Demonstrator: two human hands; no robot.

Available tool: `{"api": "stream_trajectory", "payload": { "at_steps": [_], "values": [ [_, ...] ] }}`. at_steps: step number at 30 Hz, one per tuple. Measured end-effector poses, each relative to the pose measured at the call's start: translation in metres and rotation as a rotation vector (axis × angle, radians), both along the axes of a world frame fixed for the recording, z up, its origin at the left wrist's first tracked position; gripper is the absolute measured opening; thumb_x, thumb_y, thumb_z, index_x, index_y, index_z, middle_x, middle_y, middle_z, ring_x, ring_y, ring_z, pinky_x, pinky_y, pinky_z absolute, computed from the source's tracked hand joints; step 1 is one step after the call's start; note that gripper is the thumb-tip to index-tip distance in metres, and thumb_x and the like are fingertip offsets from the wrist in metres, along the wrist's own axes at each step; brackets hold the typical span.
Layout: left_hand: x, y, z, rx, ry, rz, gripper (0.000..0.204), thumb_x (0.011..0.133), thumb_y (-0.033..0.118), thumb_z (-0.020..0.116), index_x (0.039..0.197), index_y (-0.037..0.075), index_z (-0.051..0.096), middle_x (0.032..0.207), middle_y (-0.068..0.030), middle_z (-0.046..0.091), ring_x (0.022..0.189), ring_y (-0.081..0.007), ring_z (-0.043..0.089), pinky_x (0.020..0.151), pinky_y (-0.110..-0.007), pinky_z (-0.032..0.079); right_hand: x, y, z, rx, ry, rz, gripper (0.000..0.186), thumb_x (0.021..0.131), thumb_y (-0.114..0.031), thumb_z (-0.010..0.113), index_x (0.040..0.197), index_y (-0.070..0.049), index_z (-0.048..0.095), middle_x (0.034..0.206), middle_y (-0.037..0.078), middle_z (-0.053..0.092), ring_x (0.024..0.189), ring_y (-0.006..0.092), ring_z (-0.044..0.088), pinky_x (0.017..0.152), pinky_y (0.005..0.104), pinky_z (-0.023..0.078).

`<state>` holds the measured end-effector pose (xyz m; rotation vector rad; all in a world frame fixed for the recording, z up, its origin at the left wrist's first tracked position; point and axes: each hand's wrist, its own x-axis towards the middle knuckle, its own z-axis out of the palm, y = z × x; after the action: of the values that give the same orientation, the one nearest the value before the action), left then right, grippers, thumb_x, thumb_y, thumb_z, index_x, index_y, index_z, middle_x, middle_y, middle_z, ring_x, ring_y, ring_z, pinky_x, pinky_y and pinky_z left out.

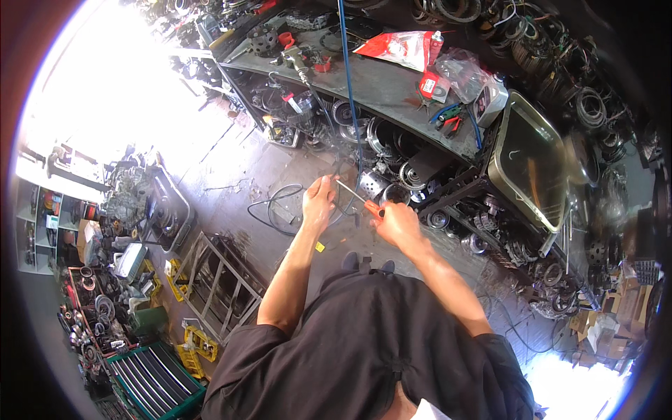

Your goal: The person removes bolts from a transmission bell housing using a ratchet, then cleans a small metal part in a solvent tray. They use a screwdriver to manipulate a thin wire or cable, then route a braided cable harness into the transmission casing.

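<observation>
My right hand (396,225) is closed round the orange handle (373,207) of a tool like a screwdriver, whose thin metal shaft (351,190) points up and left. My left hand (318,203) has its fingers closed at the far end of that shaft; whatever lies between them is hidden. A dark hose (262,213) loops on the floor just left of my hands, and a blue line (348,77) hangs down behind them. A small yellow piece (319,247) lies on the floor below my left hand.
A metal workbench (385,105) carries bags, pliers and a bottle, with round metal parts (381,140) underneath. A large tray (532,161) stands at its right end. To my left are a metal frame (220,283), yellow stands (192,346) and a tub of parts (175,203).
</observation>
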<state>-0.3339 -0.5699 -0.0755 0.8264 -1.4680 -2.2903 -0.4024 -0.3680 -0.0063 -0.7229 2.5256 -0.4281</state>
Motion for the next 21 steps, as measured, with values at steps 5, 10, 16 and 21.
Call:
{"api": "stream_trajectory", "payload": {
  "at_steps": [5, 10, 16, 21],
  "values": [
    [0.001, -0.004, -0.005, 0.104, 0.026, 0.059, 0.032, 0.109, 0.031, 0.055, 0.111, 0.003, 0.070, 0.064, 0.0082, 0.041, 0.055, -0.0034, 0.035, 0.048, -0.022, 0.030, 0.000, 0.002, 0.010, 0.019, -0.074, 0.096, 0.040, 0.084, -0.035, 0.079, 0.108, -0.003, 0.073, 0.099, 0.021, 0.075, 0.096, 0.0399, 0.072, 0.087, 0.0475, 0.057],
    [0.004, -0.012, -0.015, -0.030, 0.012, 0.070, 0.030, 0.107, 0.028, 0.059, 0.112, 0.000, 0.070, 0.066, 0.0087, 0.044, 0.059, -0.0030, 0.038, 0.052, -0.022, 0.031, 0.000, 0.005, 0.017, 0.068, -0.116, 0.101, 0.045, 0.082, -0.036, 0.083, 0.113, -0.005, 0.072, 0.104, 0.021, 0.074, 0.101, 0.0387, 0.071, 0.089, 0.0475, 0.055],
    [0.006, -0.011, -0.016, -0.019, 0.062, 0.059, 0.032, 0.107, 0.028, 0.059, 0.116, -0.001, 0.069, 0.067, 0.0079, 0.045, 0.061, -0.0033, 0.039, 0.054, -0.022, 0.034, -0.028, 0.004, 0.015, 0.024, -0.065, -0.120, 0.041, 0.081, -0.035, 0.084, 0.110, -0.008, 0.074, 0.103, 0.018, 0.075, 0.102, 0.0377, 0.071, 0.089, 0.0455, 0.055],
    [0.004, -0.006, -0.016, 0.031, 0.054, 0.068, 0.032, 0.106, 0.029, 0.061, 0.117, 0.001, 0.069, 0.069, 0.0073, 0.046, 0.060, -0.0042, 0.041, 0.054, -0.023, 0.037, -0.036, 0.014, 0.018, -0.001, -0.111, 0.019, 0.040, 0.082, -0.031, 0.080, 0.110, -0.004, 0.075, 0.103, 0.023, 0.074, 0.099, 0.0398, 0.072, 0.087, 0.0457, 0.057]
  ]
}}
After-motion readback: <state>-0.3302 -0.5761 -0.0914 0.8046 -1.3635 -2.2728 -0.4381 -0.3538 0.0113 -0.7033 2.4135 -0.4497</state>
